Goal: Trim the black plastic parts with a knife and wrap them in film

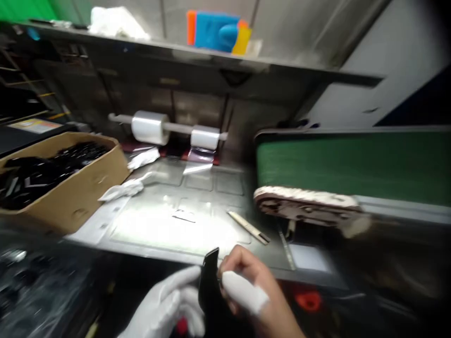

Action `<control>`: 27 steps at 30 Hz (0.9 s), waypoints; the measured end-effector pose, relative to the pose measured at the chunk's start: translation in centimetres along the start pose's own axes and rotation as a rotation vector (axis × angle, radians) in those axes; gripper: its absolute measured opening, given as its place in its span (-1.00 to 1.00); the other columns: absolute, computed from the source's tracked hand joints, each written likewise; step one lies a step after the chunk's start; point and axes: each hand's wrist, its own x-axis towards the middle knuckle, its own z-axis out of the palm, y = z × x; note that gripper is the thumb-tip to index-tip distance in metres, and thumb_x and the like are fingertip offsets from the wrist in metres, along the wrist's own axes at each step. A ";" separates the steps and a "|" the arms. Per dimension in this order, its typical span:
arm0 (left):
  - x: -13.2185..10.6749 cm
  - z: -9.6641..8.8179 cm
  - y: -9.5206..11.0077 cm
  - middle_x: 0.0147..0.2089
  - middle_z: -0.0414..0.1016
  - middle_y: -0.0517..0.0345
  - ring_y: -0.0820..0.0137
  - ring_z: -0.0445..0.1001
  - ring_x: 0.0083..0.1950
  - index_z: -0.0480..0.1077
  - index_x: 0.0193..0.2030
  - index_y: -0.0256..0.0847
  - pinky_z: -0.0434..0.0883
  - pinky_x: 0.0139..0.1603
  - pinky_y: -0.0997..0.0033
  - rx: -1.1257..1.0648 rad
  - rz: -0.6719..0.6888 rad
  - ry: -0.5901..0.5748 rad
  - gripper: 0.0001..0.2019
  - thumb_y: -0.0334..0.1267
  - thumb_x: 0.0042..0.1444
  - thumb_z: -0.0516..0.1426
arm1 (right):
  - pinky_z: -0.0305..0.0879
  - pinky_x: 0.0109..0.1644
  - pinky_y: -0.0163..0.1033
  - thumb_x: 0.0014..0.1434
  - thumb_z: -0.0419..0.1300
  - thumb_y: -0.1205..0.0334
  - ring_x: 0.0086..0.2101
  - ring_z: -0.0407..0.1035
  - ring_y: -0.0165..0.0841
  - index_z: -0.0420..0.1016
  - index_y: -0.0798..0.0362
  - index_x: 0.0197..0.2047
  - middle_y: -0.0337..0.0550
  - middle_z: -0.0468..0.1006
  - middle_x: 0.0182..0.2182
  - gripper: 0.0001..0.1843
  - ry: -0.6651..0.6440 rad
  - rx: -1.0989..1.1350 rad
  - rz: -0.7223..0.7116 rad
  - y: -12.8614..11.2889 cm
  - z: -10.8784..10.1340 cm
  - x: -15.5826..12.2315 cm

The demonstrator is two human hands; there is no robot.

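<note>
Where my left hand [162, 300] meets my right hand [250, 281] at 6 o'clock, a black phone-shaped slab [210, 281] stands on edge, tilted slightly, just above the near edge of the steel table [197, 180]. My left hand wears a white glove, its fingers pressed together against the slab's left face. My right hand is bare except for a white finger cot [244, 292], and its curled fingers pinch the slab from the other side; blur hides exactly which ones grip. A beige ruler-like strip [248, 227] lies on the table at 12 o'clock, nearest my right hand. Farther off at 12 o'clock, two rolls of clear film [150, 127] sit on a rod. A cardboard box [70, 192] of black parts [45, 176] stands at 10 o'clock, crumpled white wipes [123, 190] lie beside it, and a green conveyor belt [345, 164] runs at 2 o'clock.
</note>
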 end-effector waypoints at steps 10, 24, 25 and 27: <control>-0.8 -6.2 -4.8 -0.23 0.71 -0.06 0.37 0.65 -0.43 0.42 0.29 -0.28 0.54 -0.45 0.60 -0.527 0.258 -0.264 -0.56 -0.06 0.43 0.09 | 0.09 -0.50 -0.43 0.25 0.41 0.04 -0.57 0.20 -0.54 0.43 0.04 -0.28 -0.30 0.49 -0.50 -0.70 -0.059 0.140 0.213 8.6 6.7 2.9; -0.7 -4.6 -4.3 -0.33 0.70 0.01 0.39 0.62 -0.49 0.42 0.30 -0.22 0.57 -0.47 0.57 -0.479 0.169 -0.335 -0.54 -0.02 0.39 0.14 | 0.14 -0.51 -0.43 0.23 0.42 0.07 -0.58 0.23 -0.53 0.44 0.01 -0.28 -0.31 0.51 -0.50 -0.72 0.002 0.244 0.220 8.9 5.3 0.8; -0.7 -4.4 -4.3 -0.33 0.70 0.02 0.41 0.60 -0.51 0.42 0.30 -0.22 0.56 -0.48 0.58 -0.477 0.163 -0.332 -0.54 -0.01 0.39 0.15 | 0.14 -0.52 -0.43 0.23 0.42 0.07 -0.58 0.23 -0.53 0.44 0.01 -0.28 -0.31 0.51 -0.50 -0.72 0.004 0.256 0.218 8.9 5.2 0.6; -0.7 -4.1 -4.2 -0.32 0.69 0.03 0.42 0.59 -0.52 0.42 0.29 -0.23 0.55 -0.49 0.57 -0.473 0.149 -0.326 -0.54 -0.02 0.38 0.15 | 0.13 -0.52 -0.43 0.25 0.41 0.08 -0.58 0.24 -0.53 0.44 0.01 -0.26 -0.30 0.52 -0.50 -0.74 0.012 0.269 0.223 9.0 5.0 0.4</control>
